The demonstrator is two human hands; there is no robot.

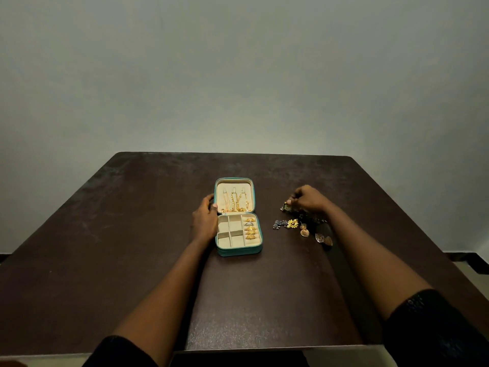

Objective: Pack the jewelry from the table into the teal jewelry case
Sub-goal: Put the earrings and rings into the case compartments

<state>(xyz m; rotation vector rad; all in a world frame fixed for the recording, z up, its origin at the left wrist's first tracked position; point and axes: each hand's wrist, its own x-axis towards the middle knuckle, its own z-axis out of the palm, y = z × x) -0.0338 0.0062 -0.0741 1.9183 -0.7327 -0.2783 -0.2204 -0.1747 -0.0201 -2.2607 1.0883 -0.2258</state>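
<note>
A dark brown surface [132, 247] fills the lower view, seen from above. Near its middle, somewhat toward the far edge, a small teal jewelry case [238, 249] lies open, lid propped back.

The left hand [205, 221] rests flat against the case's left side, fingers loosely curled at the hinge, steadying it and holding nothing else.

Inside the lid, gold chains [236, 201] hang from hooks on cream lining. The base is divided into cream compartments: the right-hand strip holds a row of gold rings [250, 229]; the four square compartments left of it look empty.

To the right of the case, toward the surface's right edge, loose earrings [301, 229] lie scattered: dark metal pieces, a gold flower shape, gold and bronze drops. The right hand [308, 200] is closed in a fingertip pinch at the far end of this scatter, seemingly on a small dark piece [286, 207]; whether it has lifted is unclear.

These pieces are likely very light, rigid and small, with thin posts or hooks that could bend or snag. A fingertip pinch on the ornament's body, not the wire, seems safest. Chains would tangle easily.
</note>
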